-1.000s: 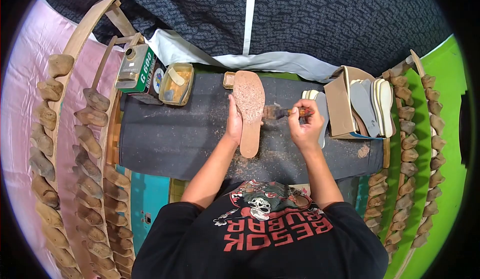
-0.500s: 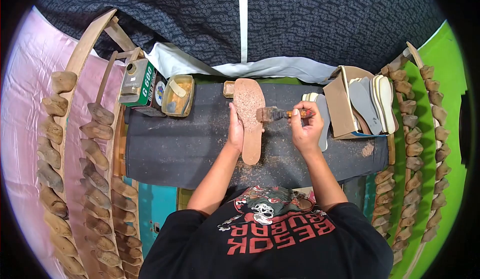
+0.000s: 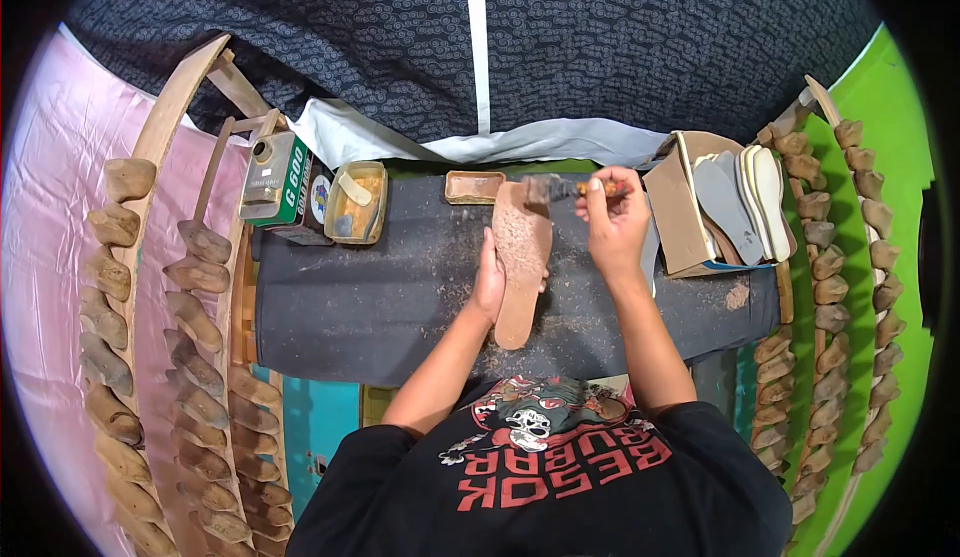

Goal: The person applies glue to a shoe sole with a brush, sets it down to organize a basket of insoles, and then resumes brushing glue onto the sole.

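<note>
A brown shoe sole (image 3: 518, 297) is held up over the dark-covered table, toe end away from me, its upper half covered in light crumbs. My left hand (image 3: 489, 279) wraps around its edge from the left, fingertips showing at the right side. In my right hand (image 3: 617, 222) is a paintbrush (image 3: 543, 189) with a stained handle, gripped between thumb and fingers. Its dark bristles point left and overlap the sole's toe end in this view. Just beyond the toe sits a small open tray (image 3: 470, 198) with brown contents.
Crumbs litter the dark cloth (image 3: 400, 297). At the back left stand a green and silver can (image 3: 293, 177) and a yellowish tub (image 3: 345, 227) with a scraper-like piece inside. A cardboard box (image 3: 675, 219) of insoles (image 3: 725, 207) stands right. Racks of wooden shoe lasts (image 3: 112, 264) flank both sides.
The sole has shifted right and slightly toward me, uncovering more of the small tray. The brush has moved from the sole's middle up to its toe end, with my right hand moving away from me.
</note>
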A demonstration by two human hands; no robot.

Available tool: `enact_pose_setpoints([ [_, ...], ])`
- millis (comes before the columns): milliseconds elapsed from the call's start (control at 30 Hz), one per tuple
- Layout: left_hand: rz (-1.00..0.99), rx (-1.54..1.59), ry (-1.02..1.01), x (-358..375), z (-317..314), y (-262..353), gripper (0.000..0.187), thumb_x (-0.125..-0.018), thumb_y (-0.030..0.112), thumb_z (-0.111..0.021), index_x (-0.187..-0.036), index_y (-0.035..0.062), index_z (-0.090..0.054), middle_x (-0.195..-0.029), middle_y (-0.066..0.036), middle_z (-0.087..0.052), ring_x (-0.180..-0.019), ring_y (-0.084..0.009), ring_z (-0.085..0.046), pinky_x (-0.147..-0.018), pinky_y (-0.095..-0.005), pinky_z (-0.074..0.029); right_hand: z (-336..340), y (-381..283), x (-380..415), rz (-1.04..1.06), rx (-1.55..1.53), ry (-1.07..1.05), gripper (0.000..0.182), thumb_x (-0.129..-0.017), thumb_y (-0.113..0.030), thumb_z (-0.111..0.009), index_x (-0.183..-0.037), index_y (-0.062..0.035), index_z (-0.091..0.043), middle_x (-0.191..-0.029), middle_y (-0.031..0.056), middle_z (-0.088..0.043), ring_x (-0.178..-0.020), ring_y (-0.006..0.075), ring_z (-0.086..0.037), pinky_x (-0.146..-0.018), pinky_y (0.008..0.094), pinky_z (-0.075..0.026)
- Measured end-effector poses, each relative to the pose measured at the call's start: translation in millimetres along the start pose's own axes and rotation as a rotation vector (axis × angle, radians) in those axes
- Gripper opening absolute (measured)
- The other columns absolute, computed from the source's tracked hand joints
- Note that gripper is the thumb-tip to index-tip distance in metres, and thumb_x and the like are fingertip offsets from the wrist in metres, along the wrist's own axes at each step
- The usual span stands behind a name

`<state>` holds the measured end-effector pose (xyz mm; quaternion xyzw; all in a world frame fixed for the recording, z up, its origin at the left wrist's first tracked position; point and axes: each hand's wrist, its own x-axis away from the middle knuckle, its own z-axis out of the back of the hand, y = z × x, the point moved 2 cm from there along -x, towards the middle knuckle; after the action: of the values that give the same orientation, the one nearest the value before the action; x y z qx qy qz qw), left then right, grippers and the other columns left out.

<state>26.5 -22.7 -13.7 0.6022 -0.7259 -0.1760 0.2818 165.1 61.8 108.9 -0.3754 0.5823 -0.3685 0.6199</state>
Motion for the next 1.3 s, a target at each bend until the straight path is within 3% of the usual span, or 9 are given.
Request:
enact_pose_setpoints([
  [67,0.017,0.109,-0.020,2,-8,-8,0.084,-0.096,0.077,-0.023,-0.130,0.0078,-0.057,-0.100,-0.011,-0.066,-0.079,-0.0234,-0.064,-0.065,-0.0375,-0.055,-12,-1,-3,-0.079,-0.165,-0.035,0.007,-0.101,-0.007,-0.060,-0.106,-0.0025,-0.057,-0.084,0.0035,-0.063,-0.070,0.0075,-0.063,-0.061,0.0222,-0.053],
  [267,0.021,0.194,-0.076,6,5,-7,0.083,-0.097,0.076,-0.023,-0.132,0.0086,-0.056,-0.100,-0.011,-0.064,-0.080,-0.0246,-0.060,-0.065,-0.0389,-0.051,-6,15,-9,-0.019,0.181,-0.057,0.008,-0.099,-0.008,-0.062,-0.103,-0.0018,-0.059,-0.083,0.0040,-0.065,-0.065,0.0066,-0.060,-0.059,0.0222,-0.052],
  [433,0.025,0.213,-0.079,8,5,-7,0.082,-0.098,0.075,-0.023,-0.131,0.0087,-0.056,-0.101,-0.010,-0.065,-0.080,-0.0249,-0.061,-0.065,-0.0391,-0.051,-30,4,-1,-0.094,-0.111,-0.114,0.010,-0.100,-0.009,-0.061,-0.106,-0.0020,-0.057,-0.084,0.0037,-0.064,-0.069,0.0080,-0.063,-0.060,0.0224,-0.053],
  [600,0.013,0.213,-0.022,6,13,-6,0.083,-0.096,0.077,-0.024,-0.130,0.0092,-0.057,-0.101,-0.010,-0.065,-0.080,-0.0250,-0.062,-0.064,-0.0388,-0.051,-29,18,-8,-0.069,0.034,-0.132,0.013,-0.101,-0.010,-0.061,-0.109,-0.0018,-0.057,-0.086,0.0045,-0.065,-0.069,0.0086,-0.063,-0.063,0.0228,-0.055],
  [800,-0.065,0.339,0.003,14,46,-7,0.079,-0.096,0.077,-0.027,-0.126,0.0103,-0.059,-0.101,-0.008,-0.066,-0.084,-0.0237,-0.065,-0.066,-0.0387,-0.054,-32,71,-33,-0.177,-0.028,-0.108,0.020,-0.099,-0.016,-0.065,-0.110,0.0002,-0.057,-0.082,0.0090,-0.070,-0.069,0.0116,-0.066,-0.061,0.0255,-0.054],
  [967,-0.102,0.325,0.031,26,55,-7,0.083,-0.093,0.082,-0.025,-0.127,0.0140,-0.059,-0.103,-0.005,-0.064,-0.084,-0.0241,-0.059,-0.066,-0.0383,-0.048,-73,116,-27,-0.284,-0.027,-0.243,0.022,-0.100,-0.014,-0.065,-0.113,-0.0002,-0.054,-0.090,0.0110,-0.070,-0.071,0.0125,-0.066,-0.062,0.0252,-0.053],
  [1067,-0.132,0.364,0.027,31,57,-3,0.084,-0.092,0.083,-0.025,-0.126,0.0143,-0.059,-0.103,-0.005,-0.063,-0.085,-0.0243,-0.058,-0.066,-0.0379,-0.047,-103,141,-23,-0.292,0.058,-0.317,0.021,-0.100,-0.014,-0.065,-0.112,-0.0015,-0.055,-0.085,0.0095,-0.071,-0.069,0.0115,-0.066,-0.060,0.0247,-0.052],
  [1233,-0.148,0.372,0.051,44,61,3,0.082,-0.093,0.082,-0.026,-0.125,0.0148,-0.060,-0.102,-0.005,-0.064,-0.086,-0.0250,-0.058,-0.067,-0.0385,-0.048,-139,164,-18,-0.266,0.177,-0.379,0.027,-0.095,-0.021,-0.070,-0.105,0.0019,-0.058,-0.082,0.0143,-0.072,-0.070,0.0199,-0.071,-0.063,0.0339,-0.055],
  [1300,-0.160,0.369,0.080,48,65,4,0.082,-0.093,0.082,-0.026,-0.125,0.0147,-0.060,-0.102,-0.005,-0.064,-0.086,-0.0250,-0.058,-0.067,-0.0387,-0.048,-146,171,-18,-0.239,0.193,-0.379,0.026,-0.096,-0.020,-0.068,-0.105,0.0016,-0.057,-0.080,0.0121,-0.071,-0.068,0.0169,-0.070,-0.061,0.0316,-0.053],
])
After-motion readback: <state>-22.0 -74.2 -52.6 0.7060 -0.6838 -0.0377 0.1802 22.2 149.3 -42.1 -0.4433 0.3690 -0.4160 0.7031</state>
